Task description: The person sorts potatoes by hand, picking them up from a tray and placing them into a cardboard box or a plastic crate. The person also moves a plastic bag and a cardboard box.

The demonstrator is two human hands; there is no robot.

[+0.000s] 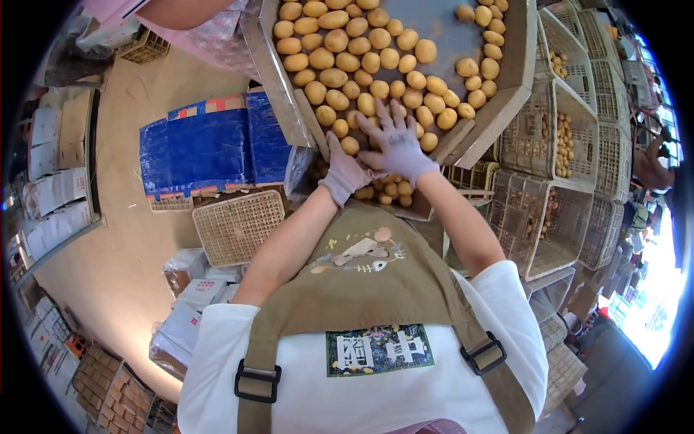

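Observation:
A sloping grey tray [441, 36] with raised board sides holds many small, round, yellow-brown potatoes [336, 40]. My right hand [399, 148], in a thin pale glove with a dark mark on its back, lies with fingers spread over the potatoes at the tray's narrow near end. Close beside it, at the left corner of that outlet, is my left hand [348, 172], also gloved. Its thumb stands out and its fingers stretch toward the right hand, partly hidden. Below both hands, more potatoes [390, 189] sit in a container against my apron.
Stacked plastic crates [531, 217], some with potatoes inside, line the right side. On the left are a blue-covered stack [195, 155], an upturned beige crate [238, 226] and white cartons [177, 329]. Another person's arm [177, 11] shows at the upper left.

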